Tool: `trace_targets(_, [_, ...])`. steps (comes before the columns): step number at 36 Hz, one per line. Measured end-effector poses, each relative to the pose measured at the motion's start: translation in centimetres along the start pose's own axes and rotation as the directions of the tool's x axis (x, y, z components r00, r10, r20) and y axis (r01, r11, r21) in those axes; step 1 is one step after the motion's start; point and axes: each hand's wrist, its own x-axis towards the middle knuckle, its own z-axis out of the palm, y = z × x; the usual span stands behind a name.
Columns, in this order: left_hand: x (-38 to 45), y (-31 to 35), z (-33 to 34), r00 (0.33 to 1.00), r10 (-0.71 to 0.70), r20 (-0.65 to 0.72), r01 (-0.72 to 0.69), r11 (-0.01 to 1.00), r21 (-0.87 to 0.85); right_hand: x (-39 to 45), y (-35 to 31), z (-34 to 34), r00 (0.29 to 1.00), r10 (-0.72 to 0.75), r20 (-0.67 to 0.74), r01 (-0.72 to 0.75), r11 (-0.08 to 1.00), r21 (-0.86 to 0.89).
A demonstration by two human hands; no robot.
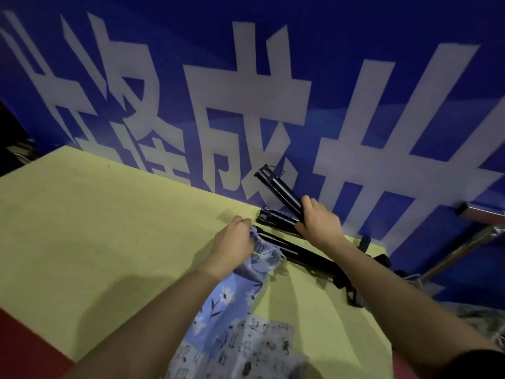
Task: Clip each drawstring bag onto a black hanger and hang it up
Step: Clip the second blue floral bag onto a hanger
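My left hand (pixel 235 239) pinches the gathered top of a blue drawstring bag with white flowers (pixel 226 291), which trails down across the yellow table (pixel 95 228). My right hand (pixel 319 220) grips a black hanger (pixel 278 187), lifted and tilted up toward the blue wall. More black hangers (pixel 276 221) lie on the table just under that hand, and another one (pixel 308 254) stretches to the right beneath my right forearm. A pale bag with black print (pixel 254 348) lies at the near edge, partly under the blue bag.
A blue banner with large white characters (pixel 246 91) stands right behind the table. A metal rail (pixel 481 212) and a slanted pole (pixel 464 253) are at the right. Grey patterned fabric (pixel 481 318) lies off the table's right edge. Red floor (pixel 24 348) shows at the lower left.
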Motion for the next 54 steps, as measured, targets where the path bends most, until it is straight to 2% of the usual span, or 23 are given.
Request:
trace_targets(4, [-2.2,0.4,-1.3,1.0,0.006,-0.008,-0.006,0.997,-0.076,-2.3,-1.3,-2.6,0.998,0.01,-0.061,0.0,0.988,0.157])
trace_targets(6, [-3.0,0.5,-1.6,1.0,0.019,0.018,-0.017,0.992,-0.126,-3.3,-1.7,-3.6,1.0,-0.009,-0.028,0.016,0.969,0.247])
trace_targets(11, [-5.2,0.5,-2.2,0.996,-0.007,0.09,0.03,0.966,-0.256,-6.3,-2.2,-5.3,0.994,-0.063,0.084,-0.001,0.795,0.607])
trace_targets(18, [-7.6,-0.2,-3.2,0.997,-0.063,0.036,0.073,0.865,-0.497,-9.6,-3.4,-5.2,0.968,-0.178,0.178,-0.006,0.692,0.722])
trace_targets(24, [-9.1,-0.3,-3.9,0.997,-0.073,-0.019,0.044,0.764,-0.644,-11.3,-3.9,-4.1,0.958,-0.133,0.255,-0.091,0.701,0.707])
trace_targets(29, [-10.3,-0.6,-4.1,0.997,-0.07,-0.01,0.045,0.74,-0.671,-12.0,-3.9,-3.0,0.938,-0.148,0.313,-0.074,0.797,0.599])
trace_targets(37, [-11.2,-1.8,-4.4,0.997,-0.063,-0.037,0.034,0.844,-0.535,-11.9,-6.0,-3.1,0.929,-0.148,0.339,0.042,0.953,0.3])
trace_targets(41, [-11.2,-2.6,-4.5,0.997,-0.048,-0.067,0.013,0.896,-0.445,-11.8,-6.5,-3.5,0.938,-0.15,0.311,0.108,0.983,0.149])
trace_targets(44, [-11.3,-2.9,-4.9,0.996,-0.048,-0.078,0.009,0.899,-0.439,-11.8,-6.4,-3.7,0.94,-0.159,0.303,0.138,0.986,0.088])
trace_targets(47, [-11.4,-3.2,-5.1,0.997,-0.023,-0.068,-0.013,0.874,-0.487,-11.8,-6.2,-4.0,0.934,-0.167,0.316,0.137,0.984,0.116])
trace_targets(49, [-11.6,-3.6,-5.2,0.998,0.021,-0.065,-0.051,0.862,-0.504,-11.8,-6.0,-4.2,0.928,-0.173,0.331,0.112,0.974,0.195])
trace_targets(51, [-11.7,-4.2,-5.3,0.997,0.055,-0.055,-0.076,0.851,-0.519,-12.0,-5.8,-4.1,0.925,-0.183,0.333,0.061,0.936,0.347])
trace_targets(54, [-11.8,-5.1,-5.3,0.996,0.082,-0.041,-0.091,0.844,-0.528,-12.4,-6.1,-4.1,0.934,-0.19,0.303,-0.039,0.789,0.614])
